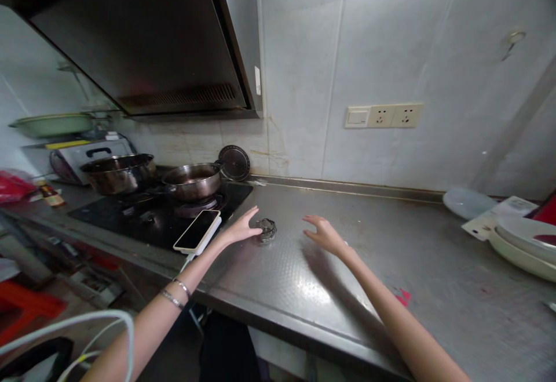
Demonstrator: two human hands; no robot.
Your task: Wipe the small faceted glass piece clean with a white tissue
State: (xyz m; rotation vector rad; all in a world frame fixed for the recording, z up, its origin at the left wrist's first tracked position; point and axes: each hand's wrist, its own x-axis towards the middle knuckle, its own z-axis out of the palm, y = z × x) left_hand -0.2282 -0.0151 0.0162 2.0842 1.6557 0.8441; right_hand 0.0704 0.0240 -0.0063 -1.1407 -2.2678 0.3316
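A tangled dark-grey clump that looks like a steel wool scrubber (266, 229) lies on the metal countertop (304, 208). Just left of it is my left hand (241, 228), fingers apart and thumb close to the clump; whether they touch I cannot tell. My right hand (325, 235) hovers over the counter further right, fingers spread and curved, holding nothing. By my left forearm, a phone (198, 230) with a dark screen sits on a white block, at the edge of the stove, with a white cable running down from it.
Two metal pots, a deep one (119, 174) and a shallower one (193, 181), stand on the black stove (160, 219) under a range hood (143, 40). A round dark disc (234, 163) leans against the wall. Bowls (527, 243) sit at the far right, and a red scrap (403, 297) lies nearby.
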